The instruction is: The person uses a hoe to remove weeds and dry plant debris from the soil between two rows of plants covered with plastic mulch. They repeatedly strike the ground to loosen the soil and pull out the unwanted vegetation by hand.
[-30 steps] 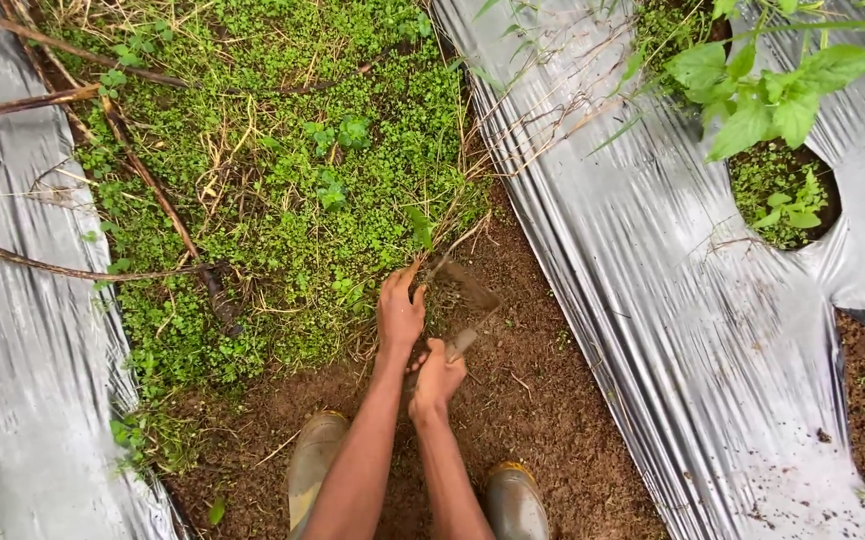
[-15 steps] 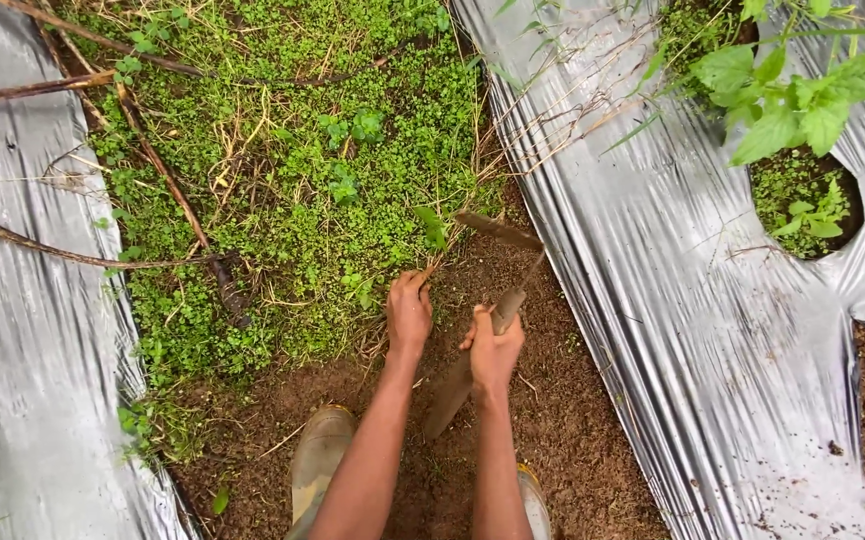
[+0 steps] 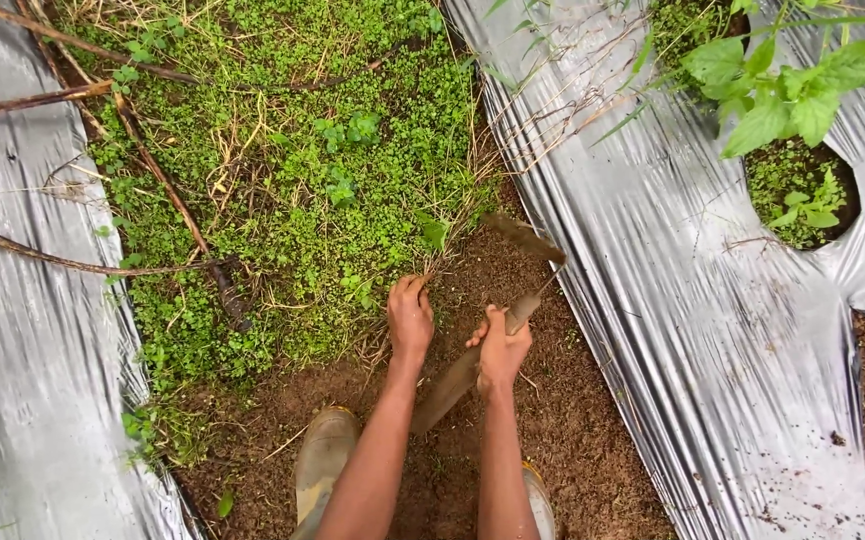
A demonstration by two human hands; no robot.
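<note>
Between two plastic sheets, one on the left [image 3: 13, 330] and one on the right [image 3: 693, 320], a strip of dirt [image 3: 553, 430] near the feet and a patch of weeds [image 3: 293, 170] farther ahead. At the edge of the weeds, the left hand [image 3: 411, 318], and just right of it the right hand [image 3: 501, 350] around the handle of a hoe [image 3: 498, 320], its blade up ahead of that hand, over the dirt. Down below the arms, two boots [image 3: 323, 460] on the dirt; far right, a leafy plant [image 3: 783, 95] in a hole in the sheet.

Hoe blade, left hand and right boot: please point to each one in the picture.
hoe blade [image 3: 523, 237], head view, middle of the blade.
left hand [image 3: 410, 318], head view, back of the hand.
right boot [image 3: 539, 505], head view, toe.
</note>
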